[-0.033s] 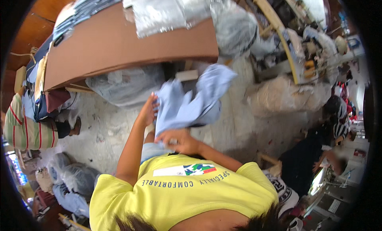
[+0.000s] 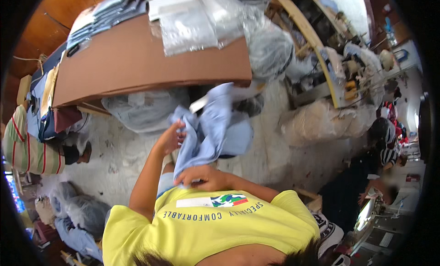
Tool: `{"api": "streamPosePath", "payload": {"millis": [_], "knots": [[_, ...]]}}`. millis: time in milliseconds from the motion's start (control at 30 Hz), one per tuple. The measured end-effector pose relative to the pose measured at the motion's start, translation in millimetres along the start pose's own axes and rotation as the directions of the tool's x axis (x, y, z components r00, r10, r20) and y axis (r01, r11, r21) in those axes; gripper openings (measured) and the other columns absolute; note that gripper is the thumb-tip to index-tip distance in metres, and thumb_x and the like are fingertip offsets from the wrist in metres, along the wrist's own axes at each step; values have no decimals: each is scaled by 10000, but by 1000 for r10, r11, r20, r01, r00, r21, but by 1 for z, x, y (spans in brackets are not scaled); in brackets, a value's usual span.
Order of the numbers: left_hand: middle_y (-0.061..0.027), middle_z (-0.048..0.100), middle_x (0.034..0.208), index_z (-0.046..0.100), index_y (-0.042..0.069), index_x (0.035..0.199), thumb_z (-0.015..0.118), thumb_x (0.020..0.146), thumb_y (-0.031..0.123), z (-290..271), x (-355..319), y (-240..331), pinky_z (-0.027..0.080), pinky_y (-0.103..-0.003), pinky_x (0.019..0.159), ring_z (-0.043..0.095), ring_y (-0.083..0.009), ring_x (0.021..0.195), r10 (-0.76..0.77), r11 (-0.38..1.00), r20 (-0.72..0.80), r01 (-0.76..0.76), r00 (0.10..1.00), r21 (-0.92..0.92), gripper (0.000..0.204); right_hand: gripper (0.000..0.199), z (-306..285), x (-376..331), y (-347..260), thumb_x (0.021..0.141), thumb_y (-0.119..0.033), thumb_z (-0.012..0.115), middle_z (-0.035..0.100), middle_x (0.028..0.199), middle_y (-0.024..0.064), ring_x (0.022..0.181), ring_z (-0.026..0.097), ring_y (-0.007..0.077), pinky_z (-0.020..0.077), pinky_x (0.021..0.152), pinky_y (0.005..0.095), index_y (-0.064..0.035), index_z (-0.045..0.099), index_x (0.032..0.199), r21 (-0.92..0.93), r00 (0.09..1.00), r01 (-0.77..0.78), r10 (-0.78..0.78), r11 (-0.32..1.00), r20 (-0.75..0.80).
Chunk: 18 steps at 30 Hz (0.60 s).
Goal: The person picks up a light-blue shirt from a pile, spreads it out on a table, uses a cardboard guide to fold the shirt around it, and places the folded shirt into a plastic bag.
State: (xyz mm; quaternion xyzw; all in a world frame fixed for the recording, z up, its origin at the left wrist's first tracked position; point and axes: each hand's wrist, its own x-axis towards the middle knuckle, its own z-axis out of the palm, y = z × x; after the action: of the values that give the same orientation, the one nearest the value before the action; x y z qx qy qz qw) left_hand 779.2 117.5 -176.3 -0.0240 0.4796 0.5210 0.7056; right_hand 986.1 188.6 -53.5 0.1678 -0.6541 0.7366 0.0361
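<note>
Light-blue cloth hangs bunched in front of the person's waist: a loose garment [image 2: 198,137], its upper part raised just short of the brown-topped table [image 2: 137,55], its lower end by the yellow T-shirt [image 2: 215,215]. The right hand [image 2: 204,177] curls over that lower end, thumb and fingers seeming to pinch the fabric. The left hand [image 2: 172,137] is at the garment's left edge with its fingers partly bent and apart; whether they grip the edge or only touch it cannot be told. Beyond the garment, to its right, shows another light-blue cloth piece [image 2: 239,137], so keeping the two layers apart seems wise. Handling such limp fabric well probably calls for a firm right-hand pinch as an anchor, with the left fingers running along the edge to open the folds rather than tugging at the middle. Holding the cloth above the marble-like floor [image 2: 119,149] should keep it clean, and staying away from the plastic-wrapped bundle [image 2: 146,111] under the table should prevent snagging.
</note>
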Motion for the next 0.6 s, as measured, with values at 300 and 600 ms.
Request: {"api": "streamPosePath", "payload": {"millis": [300,600], "knots": [[-108,592,1033,552,21,1067,598,830,285,-44,-129,5,432,-317,848,565,-225,937,192,828,102,-217,976,516,358,152,76,171,22,802,-10,566,586,1042,123,995,542,221,432,822,307,23,539,948,-151,942,-77,121,986,312],[-15,550,1016,548,63,1085,590,838,118,-163,-297,82,390,-290,847,491,-117,956,699,640,106,-685,707,347,257,627,82,311,68,676,-155,740,483,1223,63,1053,469,182,352,935,308,-76,440,1222,-288,980,-195,200,938,-13]]}}
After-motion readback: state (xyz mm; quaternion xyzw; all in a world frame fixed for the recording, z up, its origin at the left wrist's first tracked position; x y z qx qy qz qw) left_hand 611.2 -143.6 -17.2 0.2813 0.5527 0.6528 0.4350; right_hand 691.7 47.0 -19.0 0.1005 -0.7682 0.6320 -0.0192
